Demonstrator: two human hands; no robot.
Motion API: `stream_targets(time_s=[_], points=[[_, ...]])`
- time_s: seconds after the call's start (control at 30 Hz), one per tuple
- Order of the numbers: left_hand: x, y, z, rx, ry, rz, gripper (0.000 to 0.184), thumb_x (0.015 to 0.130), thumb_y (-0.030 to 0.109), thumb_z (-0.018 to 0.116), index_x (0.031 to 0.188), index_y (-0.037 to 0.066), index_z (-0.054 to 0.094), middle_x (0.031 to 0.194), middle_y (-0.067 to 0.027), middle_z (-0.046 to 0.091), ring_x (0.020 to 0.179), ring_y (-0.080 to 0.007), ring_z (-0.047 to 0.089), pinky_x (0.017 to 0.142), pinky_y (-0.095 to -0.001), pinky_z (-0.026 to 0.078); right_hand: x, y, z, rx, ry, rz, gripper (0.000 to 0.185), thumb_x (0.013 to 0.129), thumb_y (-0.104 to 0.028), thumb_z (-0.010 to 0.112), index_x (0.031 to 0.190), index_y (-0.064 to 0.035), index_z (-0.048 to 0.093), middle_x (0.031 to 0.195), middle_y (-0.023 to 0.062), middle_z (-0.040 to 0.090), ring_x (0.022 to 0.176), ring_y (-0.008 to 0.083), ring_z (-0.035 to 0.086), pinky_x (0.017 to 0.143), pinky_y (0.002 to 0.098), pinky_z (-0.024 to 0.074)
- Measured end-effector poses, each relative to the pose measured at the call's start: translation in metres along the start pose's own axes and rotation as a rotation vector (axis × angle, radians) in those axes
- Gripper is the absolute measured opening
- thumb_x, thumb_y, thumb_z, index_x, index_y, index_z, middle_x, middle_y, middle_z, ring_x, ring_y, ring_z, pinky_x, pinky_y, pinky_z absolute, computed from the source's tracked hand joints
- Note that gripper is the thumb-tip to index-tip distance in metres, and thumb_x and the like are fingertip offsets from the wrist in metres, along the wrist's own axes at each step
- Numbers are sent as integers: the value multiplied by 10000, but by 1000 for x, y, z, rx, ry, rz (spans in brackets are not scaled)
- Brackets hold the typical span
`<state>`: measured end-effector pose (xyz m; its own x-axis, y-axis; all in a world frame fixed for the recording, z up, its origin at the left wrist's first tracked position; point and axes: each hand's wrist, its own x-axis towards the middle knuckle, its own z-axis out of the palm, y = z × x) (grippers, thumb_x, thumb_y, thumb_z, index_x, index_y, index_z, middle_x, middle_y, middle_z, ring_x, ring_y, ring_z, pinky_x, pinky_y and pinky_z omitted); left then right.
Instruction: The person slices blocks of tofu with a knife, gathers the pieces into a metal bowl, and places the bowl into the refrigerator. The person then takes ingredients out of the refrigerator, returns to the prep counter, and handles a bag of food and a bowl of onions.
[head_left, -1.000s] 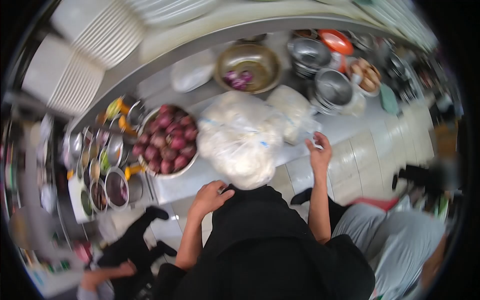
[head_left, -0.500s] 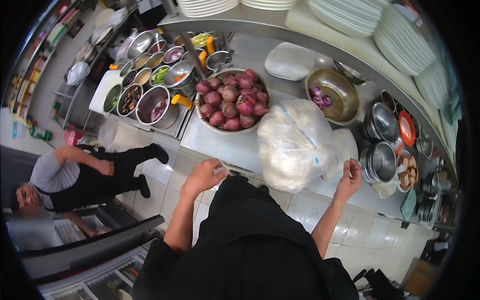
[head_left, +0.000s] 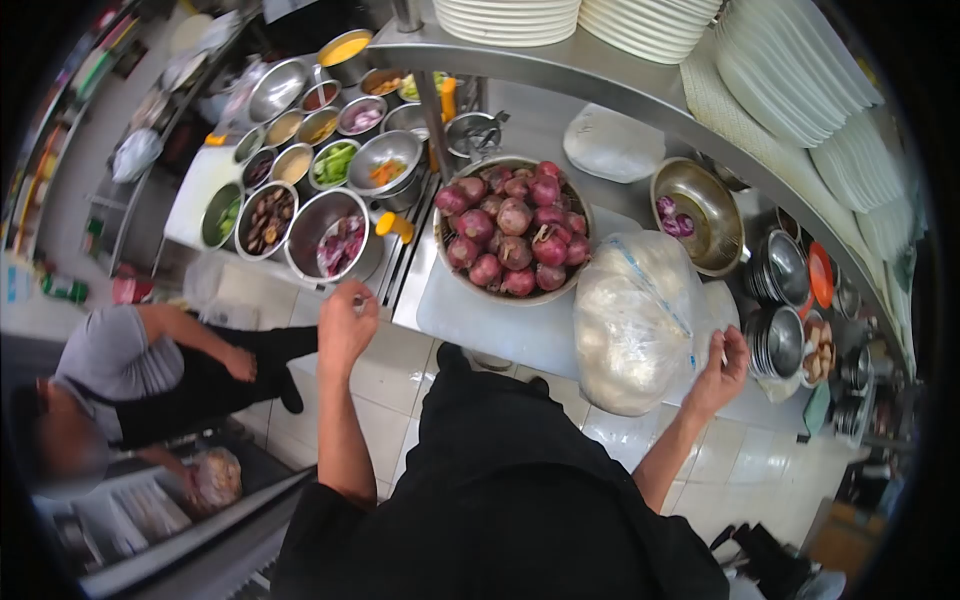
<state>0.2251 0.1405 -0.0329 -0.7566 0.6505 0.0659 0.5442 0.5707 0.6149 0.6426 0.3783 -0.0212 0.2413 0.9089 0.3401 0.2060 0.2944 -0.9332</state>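
Note:
My left hand (head_left: 347,325) is held with curled fingers just below a steel pot of chopped red onion (head_left: 340,250); whether anything is in the fingers is hidden. My right hand (head_left: 722,368) hovers with loosely bent fingers and no visible object, close to the right side of a bulging clear plastic bag (head_left: 635,325) with pale contents. The bag sits at the counter's front edge. To its left, a large bowl (head_left: 445,260) is heaped with whole red onions (head_left: 513,225). Behind the bag, a steel bowl (head_left: 728,190) contains a few purple onion pieces (head_left: 675,217).
Several containers of cut vegetables, including green pieces (head_left: 332,163), stand at the left. Stacked steel bowls (head_left: 775,340) are at the right. White plates (head_left: 505,20) line the overhead shelf (head_left: 530,70). A co-worker (head_left: 130,370) at the left holds a bag (head_left: 215,477) over an open drawer.
My left hand has moved left and up towards the pot, its fingers more curled. My right hand stays beside the plastic bag. The view has shifted left, and the co-worker's bag has come into sight.

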Motion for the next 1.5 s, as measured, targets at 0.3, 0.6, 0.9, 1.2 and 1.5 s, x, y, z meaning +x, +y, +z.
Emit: stream_targets(time_s=[0.3,0.6,0.9,1.2,1.5], points=[[39,-44,-8,-136,-222,-13,175,810,119,672,919,-12,634,842,-185,672,745,-293,674,640,-390,512,-60,-56,188,-121,-248,-193,277,792,-64,730,1054,-46,641,1053,63,612,956,158,584,777,267,494],[49,-34,-2,-246,-505,235,165,818,133,665,899,-7,633,894,-188,655,778,-383,634,688,-424,502,-56,-19,392,-651,-744,-455,328,776,-170,682,1083,-60,645,1071,181,622,1036,369,586,858,427,497],[43,-37,-2,-345,-416,124,151,831,128,666,889,-11,652,840,-174,658,711,-276,644,608,-365,489,-18,-32,390,-412,-625,-536,206,840,-196,636,950,-27,677,853,222,661,818,398,638,748,469,507],[57,64,29,-1147,-696,-168,370,957,293,561,1191,6,553,1072,-162,668,910,-230,664,777,-330,509,-59,-80,206,7,-264,125,341,892,-251,682,1078,34,680,739,69,689,659,87,635,626,236,504],[44,147,93,-1716,-530,-337,173,996,238,496,1075,89,532,843,-71,614,750,-188,628,638,-329,545,-124,-63,160,329,-560,357,386,861,-116,714,1191,57,611,973,146,694,812,134,658,731,284,540]])
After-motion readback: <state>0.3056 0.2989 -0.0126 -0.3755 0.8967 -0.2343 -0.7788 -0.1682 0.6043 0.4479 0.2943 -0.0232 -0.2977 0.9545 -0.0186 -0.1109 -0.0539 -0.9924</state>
